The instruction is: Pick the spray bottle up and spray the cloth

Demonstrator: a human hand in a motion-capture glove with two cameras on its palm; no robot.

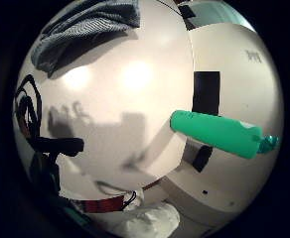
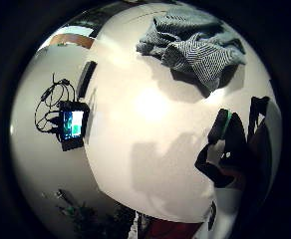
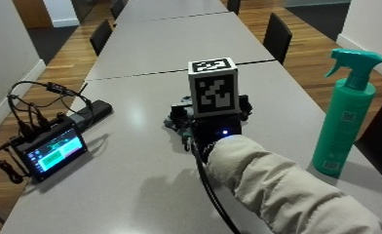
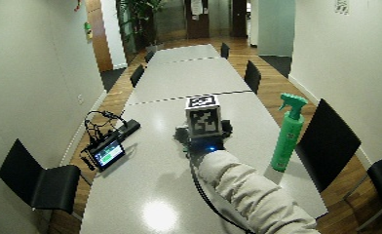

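On the long pale grey table (image 3: 145, 44), which runs away down the room with black chairs (image 4: 324, 141) along both sides, the gloved right hand (image 3: 207, 129) hovers over the middle of the near section, reaching out from a cream padded sleeve (image 3: 282, 190). Bare tabletop lies all round the hand: to its left as far as the small screen, to its right as far as the bottle, and ahead up to the seam where the next table section begins.

The tall green plastic spray bottle (image 3: 345, 105) stands upright near the table's right edge, well apart from the hand and to its right; in the little finger side palm view it (image 1: 219, 133) shows beside the table's rim. The crumpled grey knitted cloth (image 2: 195, 45) lies on the table in front of the palm, not touching the fingers.

A small black monitor with a lit green screen (image 3: 48, 148) and looped black cables (image 3: 32, 105) sits at the left edge.

The fingers (image 2: 220, 129) seem loosely curled and hold nothing, though the palm views show them only in dark outline.
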